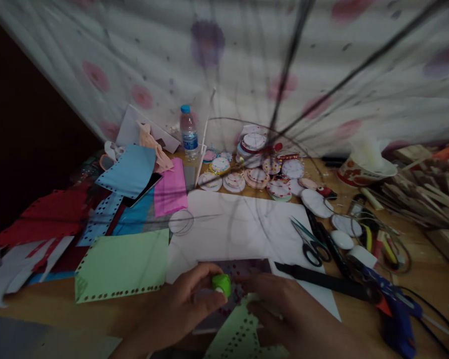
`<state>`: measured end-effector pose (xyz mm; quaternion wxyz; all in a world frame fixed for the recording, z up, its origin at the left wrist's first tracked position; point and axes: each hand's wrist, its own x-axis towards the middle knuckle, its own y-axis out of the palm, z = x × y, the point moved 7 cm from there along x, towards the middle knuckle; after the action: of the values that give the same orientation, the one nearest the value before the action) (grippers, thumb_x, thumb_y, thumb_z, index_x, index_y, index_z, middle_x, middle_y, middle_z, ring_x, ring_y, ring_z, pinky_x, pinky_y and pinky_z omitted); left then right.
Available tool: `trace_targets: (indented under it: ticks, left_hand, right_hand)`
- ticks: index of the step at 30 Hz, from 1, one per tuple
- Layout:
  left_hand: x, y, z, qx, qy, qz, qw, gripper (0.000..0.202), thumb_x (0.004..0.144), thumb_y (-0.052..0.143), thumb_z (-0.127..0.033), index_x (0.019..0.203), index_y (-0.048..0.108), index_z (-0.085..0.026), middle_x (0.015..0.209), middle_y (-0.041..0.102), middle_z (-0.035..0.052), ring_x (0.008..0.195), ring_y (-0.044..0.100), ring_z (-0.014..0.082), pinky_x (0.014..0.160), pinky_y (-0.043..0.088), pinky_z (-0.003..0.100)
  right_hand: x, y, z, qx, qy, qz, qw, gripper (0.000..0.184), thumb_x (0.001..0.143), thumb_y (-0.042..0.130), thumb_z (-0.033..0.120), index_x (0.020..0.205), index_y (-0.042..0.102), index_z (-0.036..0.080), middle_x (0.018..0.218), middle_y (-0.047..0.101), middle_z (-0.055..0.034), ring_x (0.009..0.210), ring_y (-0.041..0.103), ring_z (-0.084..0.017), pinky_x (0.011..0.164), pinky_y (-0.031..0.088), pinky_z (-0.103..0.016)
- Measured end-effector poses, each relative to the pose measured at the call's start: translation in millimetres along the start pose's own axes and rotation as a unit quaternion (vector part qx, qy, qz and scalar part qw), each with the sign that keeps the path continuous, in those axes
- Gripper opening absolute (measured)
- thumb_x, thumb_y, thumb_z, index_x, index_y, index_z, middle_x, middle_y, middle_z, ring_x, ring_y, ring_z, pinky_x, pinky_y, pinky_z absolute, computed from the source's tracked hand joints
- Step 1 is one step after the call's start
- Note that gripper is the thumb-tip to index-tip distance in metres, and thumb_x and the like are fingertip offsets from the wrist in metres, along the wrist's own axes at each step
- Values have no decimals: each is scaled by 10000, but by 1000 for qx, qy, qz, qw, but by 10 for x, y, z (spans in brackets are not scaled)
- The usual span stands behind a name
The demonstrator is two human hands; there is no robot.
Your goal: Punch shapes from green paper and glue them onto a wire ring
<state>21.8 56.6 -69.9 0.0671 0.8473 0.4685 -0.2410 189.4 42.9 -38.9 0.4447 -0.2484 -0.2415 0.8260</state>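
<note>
My left hand (187,299) is closed around a small bright green craft punch (221,285), held between thumb and fingers. My right hand (284,304) grips a pale green punched sheet (239,324), with rows of small holes, near its top end. Both hands are close together at the near edge of the table. Beneath them lies a dark sheet or tray (247,267) scattered with small reddish bits; the hands hide much of it. A larger pale green sheet (123,264), punched along its edges, lies to the left.
White paper (228,224) covers the table's middle. Scissors (311,249), a black strap-like strip (322,280) and a blue glue gun (392,304) lie right. Decorated discs (257,177), a water bottle (189,132) and a paper tub (366,169) stand behind. Thin dark strands cross the view.
</note>
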Motion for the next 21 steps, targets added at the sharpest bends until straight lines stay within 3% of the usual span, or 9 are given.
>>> trace_targets:
  ticks: [3,9,16,21]
  left_hand:
    - [-1,0,-29,7,11,-4,1000,303,828,586,-366,1105,556,-245,1035,648,19,986,589,214,816,446,293]
    - [10,15,-21,13,5,-20,1000,337,759,660,-354,1063,580,-231,948,664,13,913,603,215,763,460,280]
    - [-10,-2,20,31,18,-41,999,403,700,704,-342,1079,605,-244,984,662,20,920,600,225,779,468,298]
    - [-45,-5,9,56,20,-37,998,420,699,709,-369,1091,615,-252,995,667,16,911,606,224,785,469,300]
  right_hand:
    - [12,-62,4,-9,13,-24,1000,342,846,504,138,1144,620,259,1089,691,-41,938,656,-195,805,488,-273]
    - [0,-132,29,46,82,6,996,212,860,475,194,937,671,213,757,692,4,628,652,-145,546,467,-209]
    - [46,-124,49,24,61,-32,997,133,838,511,174,761,615,203,701,652,26,667,599,-133,566,403,-191]
    - [62,-62,7,-5,56,-30,998,137,849,496,189,801,624,203,691,654,15,611,562,-132,534,347,-217]
